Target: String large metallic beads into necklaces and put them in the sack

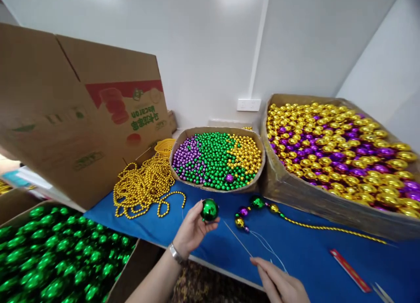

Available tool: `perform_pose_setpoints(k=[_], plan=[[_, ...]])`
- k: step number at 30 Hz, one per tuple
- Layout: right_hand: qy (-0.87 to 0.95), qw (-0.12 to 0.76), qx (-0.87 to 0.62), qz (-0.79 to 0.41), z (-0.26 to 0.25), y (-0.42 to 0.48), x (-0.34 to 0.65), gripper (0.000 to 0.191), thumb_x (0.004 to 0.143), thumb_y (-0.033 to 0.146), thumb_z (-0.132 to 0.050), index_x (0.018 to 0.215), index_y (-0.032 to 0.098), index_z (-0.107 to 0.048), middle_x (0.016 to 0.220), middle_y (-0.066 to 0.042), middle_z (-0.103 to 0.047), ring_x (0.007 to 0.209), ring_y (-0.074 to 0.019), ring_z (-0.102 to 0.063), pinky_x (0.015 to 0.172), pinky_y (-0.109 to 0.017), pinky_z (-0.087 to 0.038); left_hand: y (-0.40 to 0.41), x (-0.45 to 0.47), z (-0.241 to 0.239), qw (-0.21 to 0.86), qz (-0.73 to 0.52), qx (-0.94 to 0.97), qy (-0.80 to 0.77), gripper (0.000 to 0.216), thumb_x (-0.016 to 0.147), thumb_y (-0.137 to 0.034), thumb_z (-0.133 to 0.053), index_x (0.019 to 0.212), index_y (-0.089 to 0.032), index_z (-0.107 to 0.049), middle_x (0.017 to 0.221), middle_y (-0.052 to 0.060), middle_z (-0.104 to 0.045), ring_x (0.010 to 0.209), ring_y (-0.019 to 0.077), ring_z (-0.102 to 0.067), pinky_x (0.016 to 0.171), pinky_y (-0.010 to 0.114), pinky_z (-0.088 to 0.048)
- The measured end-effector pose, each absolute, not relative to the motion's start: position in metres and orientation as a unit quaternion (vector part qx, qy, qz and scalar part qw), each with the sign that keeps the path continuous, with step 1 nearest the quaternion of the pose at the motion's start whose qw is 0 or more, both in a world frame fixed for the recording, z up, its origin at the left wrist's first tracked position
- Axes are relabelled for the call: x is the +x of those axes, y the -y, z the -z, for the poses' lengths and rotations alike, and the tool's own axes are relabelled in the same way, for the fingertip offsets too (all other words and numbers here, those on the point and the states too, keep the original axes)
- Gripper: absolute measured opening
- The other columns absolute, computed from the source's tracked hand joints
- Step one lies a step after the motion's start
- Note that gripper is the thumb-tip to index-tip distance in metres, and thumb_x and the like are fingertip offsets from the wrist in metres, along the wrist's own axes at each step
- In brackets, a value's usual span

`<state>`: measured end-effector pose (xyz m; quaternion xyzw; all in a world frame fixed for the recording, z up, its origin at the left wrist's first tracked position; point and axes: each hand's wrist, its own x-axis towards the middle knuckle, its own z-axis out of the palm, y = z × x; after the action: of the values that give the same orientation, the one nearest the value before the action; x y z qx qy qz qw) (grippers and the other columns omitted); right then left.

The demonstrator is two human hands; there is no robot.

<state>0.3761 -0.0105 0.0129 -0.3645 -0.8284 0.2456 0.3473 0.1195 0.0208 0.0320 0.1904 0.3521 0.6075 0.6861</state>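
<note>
My left hand (193,229) holds a large shiny green ball bead (209,210) between thumb and fingers, above the blue cloth. In my right hand (278,280) a long thin needle (238,239) is pinched, its tip pointing up and left towards the bead, apart from it. A pale thread (267,246) loops across the cloth near the right hand and runs to a bead strand (257,202). That strand has large green, purple and gold beads and continues right as a line of small gold beads (328,227).
A shallow box (175,177) holds small purple, green and gold beads. Gold bead chains (141,184) lie beside it, near a yellow basket (165,145). Larger boxes hold gold and purple beads (341,167) and green beads (49,255). A red packet (350,270) and a cardboard carton (75,132) flank the workspace.
</note>
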Motion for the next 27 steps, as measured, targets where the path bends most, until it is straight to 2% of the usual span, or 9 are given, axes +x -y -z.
perform_pose_setpoints(k=[3,7,10,20,27], plan=[[0.832,0.331,-0.372,-0.244,-0.009,0.015,0.376,0.028,0.092,0.030,-0.043,0.109,0.025,-0.065,0.099,-0.006,-0.072,0.086,-0.0186,-0.070,0.070,-0.018,-0.056,-0.021,0.134,-0.026,0.672,-0.636,0.168,-0.340,0.028,0.079,-0.035,-0.064,0.101,-0.019,-0.057,0.095,0.006,-0.067,0.083,0.0218,-0.067,0.071,0.033,-0.052],[0.841,0.322,-0.366,-0.236,0.000,0.018,0.373,0.030,0.092,0.029,-0.042,0.112,0.025,-0.063,0.100,-0.006,-0.072,0.085,-0.0187,-0.070,0.068,-0.018,-0.056,-0.018,0.146,-0.029,0.649,-0.662,0.171,-0.332,0.034,0.078,-0.029,-0.066,0.109,-0.022,-0.056,0.102,0.004,-0.065,0.091,0.0214,-0.064,0.083,0.039,-0.050],[0.847,0.322,-0.361,-0.218,0.005,0.019,0.372,0.030,0.092,0.027,-0.041,0.114,0.024,-0.062,0.100,-0.006,-0.072,0.084,-0.0185,-0.070,0.067,-0.018,-0.056,-0.016,0.152,-0.032,0.644,-0.669,0.171,-0.331,0.032,0.078,-0.028,-0.067,0.107,-0.021,-0.056,0.102,0.004,-0.065,0.093,0.0216,-0.064,0.087,0.042,-0.049],[0.855,0.336,-0.356,-0.169,0.005,0.015,0.373,0.029,0.091,0.024,-0.041,0.110,0.022,-0.063,0.095,-0.006,-0.073,0.080,-0.0174,-0.071,0.066,-0.018,-0.056,-0.015,0.160,-0.034,0.613,-0.675,0.210,-0.353,0.034,0.075,-0.031,-0.068,0.105,-0.023,-0.054,0.102,0.004,-0.061,0.088,0.0175,-0.061,0.084,0.038,-0.049],[0.841,0.347,-0.394,-0.131,0.018,0.012,0.368,0.030,0.092,0.025,-0.039,0.108,0.020,-0.063,0.096,-0.007,-0.072,0.080,-0.0181,-0.071,0.069,-0.023,-0.057,0.000,0.178,-0.023,0.534,-0.659,0.344,-0.403,0.053,0.062,-0.020,-0.078,0.109,-0.024,-0.052,0.117,0.007,-0.055,0.098,0.0197,-0.056,0.082,0.029,-0.046]])
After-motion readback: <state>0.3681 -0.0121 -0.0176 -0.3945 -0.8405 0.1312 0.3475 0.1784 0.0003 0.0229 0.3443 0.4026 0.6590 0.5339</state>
